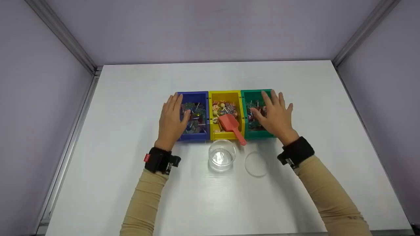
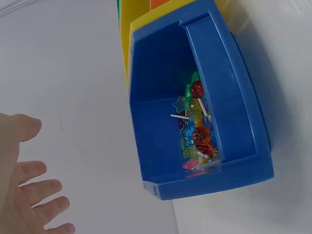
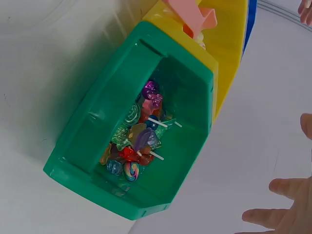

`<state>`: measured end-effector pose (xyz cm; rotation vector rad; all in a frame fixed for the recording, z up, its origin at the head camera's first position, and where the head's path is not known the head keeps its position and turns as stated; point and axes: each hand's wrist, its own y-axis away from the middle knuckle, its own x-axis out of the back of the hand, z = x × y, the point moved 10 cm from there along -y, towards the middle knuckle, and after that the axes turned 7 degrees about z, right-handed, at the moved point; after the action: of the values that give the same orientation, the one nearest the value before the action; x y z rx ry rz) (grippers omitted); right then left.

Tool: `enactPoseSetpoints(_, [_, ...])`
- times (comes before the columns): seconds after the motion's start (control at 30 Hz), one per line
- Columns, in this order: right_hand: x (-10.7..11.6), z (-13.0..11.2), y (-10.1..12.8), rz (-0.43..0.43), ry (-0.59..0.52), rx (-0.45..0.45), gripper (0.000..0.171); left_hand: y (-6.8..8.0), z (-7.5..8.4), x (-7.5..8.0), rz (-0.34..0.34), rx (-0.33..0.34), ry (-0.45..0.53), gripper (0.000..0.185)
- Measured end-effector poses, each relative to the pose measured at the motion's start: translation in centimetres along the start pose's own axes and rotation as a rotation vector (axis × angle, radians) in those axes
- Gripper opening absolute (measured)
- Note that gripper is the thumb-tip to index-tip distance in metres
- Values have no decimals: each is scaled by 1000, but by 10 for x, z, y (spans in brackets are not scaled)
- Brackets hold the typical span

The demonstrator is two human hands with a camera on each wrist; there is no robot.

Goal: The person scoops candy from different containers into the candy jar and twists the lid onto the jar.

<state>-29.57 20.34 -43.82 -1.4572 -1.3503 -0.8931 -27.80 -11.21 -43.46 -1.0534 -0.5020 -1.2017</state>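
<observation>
Three joined bins stand in a row in the head view: a blue bin [image 1: 193, 137], a yellow bin [image 1: 218, 135] and a green bin [image 1: 261, 134]. My left hand [image 1: 171, 119], fingers extended, is at the blue bin's outer side and overlaps its left rim. Over the green bin's right side my right hand [image 1: 278, 116] spreads its fingers, holding nothing. Colourful wrapped candies [image 2: 195, 126] and sticks lie inside the blue bin; similar candies [image 3: 141, 136] fill the green bin's bottom. Small lollipops [image 1: 224, 106] and a pink scoop [image 1: 229, 122] lie in the yellow bin, its handle crossing the front edge.
In front of the yellow bin a clear round jar [image 1: 221, 156] stands without a cover. To its right a thin, clear round lid [image 1: 256, 164] lies flat on the white table [image 1: 210, 200]. Pale walls [image 1: 210, 32] enclose the table at the back and sides.
</observation>
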Motion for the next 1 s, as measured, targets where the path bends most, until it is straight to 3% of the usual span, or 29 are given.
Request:
enactPoseSetpoints(0.3, [6, 8, 6, 169, -53, 49, 53, 10, -16, -9, 11, 52, 146, 53])
enactPoseSetpoints(0.67, [-5, 17, 23, 197, -175, 0, 33, 21, -47, -42, -116, 287, 308, 54])
enactPoseSetpoints(0.83, [-15, 11, 33, 166, -229, 10, 24, 25, -60, -57, -155, 411, 441, 53])
enactPoseSetpoints(1.0, [-37, 7, 45, 25, -301, -34, 27, 30, -70, -69, -192, 510, 539, 53])
